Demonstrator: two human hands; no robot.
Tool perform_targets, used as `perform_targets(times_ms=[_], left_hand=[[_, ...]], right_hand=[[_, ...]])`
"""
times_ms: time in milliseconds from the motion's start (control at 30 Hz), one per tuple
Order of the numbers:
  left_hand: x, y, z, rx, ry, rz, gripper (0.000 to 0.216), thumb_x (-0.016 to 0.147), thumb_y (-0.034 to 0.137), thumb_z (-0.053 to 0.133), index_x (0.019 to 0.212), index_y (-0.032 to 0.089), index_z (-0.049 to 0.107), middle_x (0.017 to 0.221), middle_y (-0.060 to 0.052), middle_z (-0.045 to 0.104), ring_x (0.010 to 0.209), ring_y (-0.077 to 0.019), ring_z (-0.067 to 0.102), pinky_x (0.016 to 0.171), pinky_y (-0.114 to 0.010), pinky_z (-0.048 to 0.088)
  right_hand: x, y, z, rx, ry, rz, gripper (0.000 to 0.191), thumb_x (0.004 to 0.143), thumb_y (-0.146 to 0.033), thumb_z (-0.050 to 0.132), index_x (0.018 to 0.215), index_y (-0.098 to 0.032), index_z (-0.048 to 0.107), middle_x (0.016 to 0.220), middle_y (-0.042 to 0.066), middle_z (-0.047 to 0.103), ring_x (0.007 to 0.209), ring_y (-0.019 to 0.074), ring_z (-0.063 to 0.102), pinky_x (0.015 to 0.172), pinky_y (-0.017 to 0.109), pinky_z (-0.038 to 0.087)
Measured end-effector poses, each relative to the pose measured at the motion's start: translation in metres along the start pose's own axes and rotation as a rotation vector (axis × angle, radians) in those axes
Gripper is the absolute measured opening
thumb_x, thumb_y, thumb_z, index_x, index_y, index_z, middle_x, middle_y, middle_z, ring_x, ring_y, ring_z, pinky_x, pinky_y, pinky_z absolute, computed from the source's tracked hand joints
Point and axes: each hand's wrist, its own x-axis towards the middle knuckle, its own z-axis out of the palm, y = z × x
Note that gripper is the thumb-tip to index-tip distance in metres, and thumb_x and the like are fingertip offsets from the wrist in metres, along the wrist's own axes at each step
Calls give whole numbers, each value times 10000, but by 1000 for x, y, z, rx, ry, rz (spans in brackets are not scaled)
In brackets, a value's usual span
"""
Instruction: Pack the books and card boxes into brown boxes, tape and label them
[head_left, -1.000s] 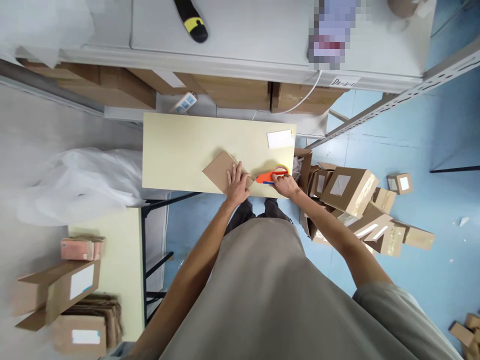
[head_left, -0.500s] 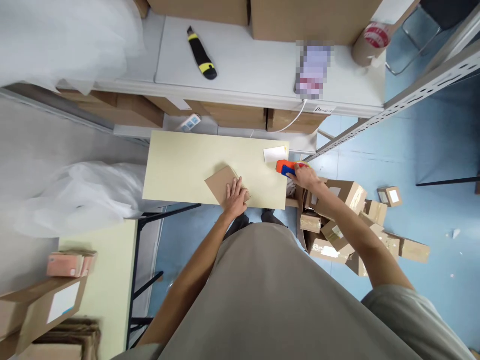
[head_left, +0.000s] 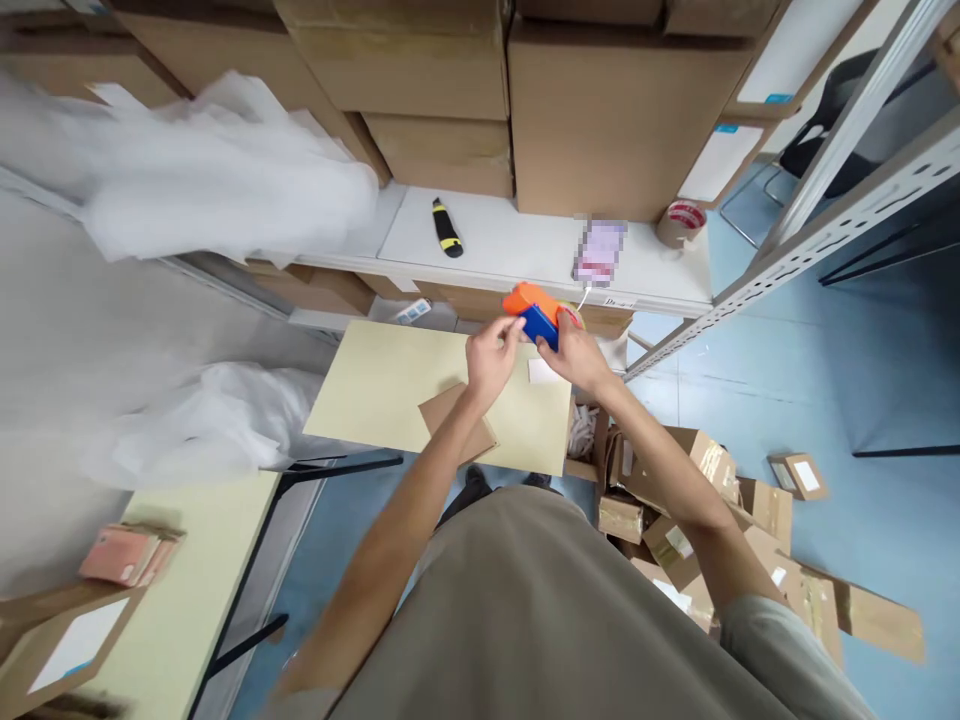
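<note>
My right hand grips an orange and blue tape dispenser, raised above the pale yellow table. At the dispenser's left end is my left hand, its fingers pinched together; whatever sits between them is too small to make out. Beneath my left forearm a flat brown cardboard piece lies on the table, partly covered. A small white card rests near the table's right end, below my right hand.
On the grey shelf lie a black and yellow utility knife, a blurred-out phone and a tape roll. Cardboard boxes are piled on the floor at right. White plastic wrap bulges at left.
The tape dispenser has risen and moved left in my right hand. My left hand has left the cardboard and come up to the dispenser. The camera view has tilted upward.
</note>
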Motion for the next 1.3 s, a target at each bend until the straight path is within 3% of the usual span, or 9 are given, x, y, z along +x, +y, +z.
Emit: perform_targets(times_ms=[100, 233, 533, 633, 767, 867, 1000, 1133, 1300], left_hand=[[36, 19, -5, -64, 42, 60, 432, 1198, 508, 463, 1378, 257, 766, 1200, -65, 868, 1133, -236, 830, 1096, -371, 614], [51, 29, -17, -62, 88, 83, 388, 1180, 463, 501, 1361, 259, 777, 1324, -70, 848, 1237, -246, 817, 1170, -406, 610], [-6, -28, -54, -25, 86, -87, 356, 1165, 401, 495, 1387, 245, 726, 1338, -112, 847, 1243, -250, 824, 1167, -434, 624], [-30, -74, -65, 55, 16, -252, 404, 1122, 296, 458, 1445, 237, 693, 1363, -107, 839, 1281, -245, 807, 1188, -438, 610], [-64, -143, -77, 247, -170, -544, 510, 1037, 212, 449, 1488, 199, 689, 1486, -121, 782, 1419, -257, 733, 1266, -438, 553], [-83, -187, -82, 391, -317, -644, 493, 1059, 308, 501, 1494, 193, 702, 1564, -140, 731, 1513, -308, 657, 1332, -477, 482], [-85, -227, -80, 422, -517, -656, 497, 1111, 505, 519, 1439, 194, 724, 1539, -177, 739, 1478, -349, 673, 1288, -484, 498], [-72, -249, -66, 474, -757, -698, 556, 1118, 672, 464, 1131, 219, 787, 1256, -200, 833, 1287, -415, 766, 1153, -505, 556], [-60, -259, -59, 488, -851, -661, 617, 1104, 751, 438, 902, 237, 713, 1052, -216, 832, 1185, -449, 777, 1082, -514, 567]], right_hand=[[45, -13, -20, -58, 175, -79, 546, 1182, -408, 347, 1571, -32, 418, 1328, 298, 748, 1220, 437, 744, 1096, 575, 566], [103, -28, -23, -91, 300, -118, 476, 1168, -284, 332, 1538, -32, 497, 1349, 288, 741, 1332, 404, 695, 1257, 633, 445], [164, -39, -3, -176, 296, -105, 619, 1108, -132, 349, 1702, 39, 393, 1579, 337, 586, 1545, 402, 523, 1346, 711, 307], [133, -40, 16, -102, 376, -132, 621, 1170, -267, 324, 1761, -78, 355, 1687, 291, 501, 1599, 403, 470, 1347, 705, 328], [37, -33, 98, 217, 259, -11, 630, 1210, -461, 221, 1717, -145, 424, 1642, 264, 561, 1513, 357, 585, 1248, 572, 521], [-49, -34, 180, 595, -2, 303, 613, 1195, -550, 296, 1546, -133, 576, 1479, 270, 687, 1236, 317, 761, 1076, 462, 646], [-127, -62, 255, 1105, -296, 895, 524, 1173, -572, 423, 1330, -137, 669, 1340, 232, 772, 1093, 277, 831, 1092, 474, 651], [-139, -100, 281, 1539, -415, 1270, 589, 1192, -578, 339, 1332, -112, 671, 1313, 263, 778, 1176, 270, 827, 1165, 475, 628], [-118, -129, 284, 1707, -317, 1335, 760, 1195, -597, 158, 1425, -54, 638, 1377, 298, 755, 1309, 273, 781, 1239, 463, 581]])
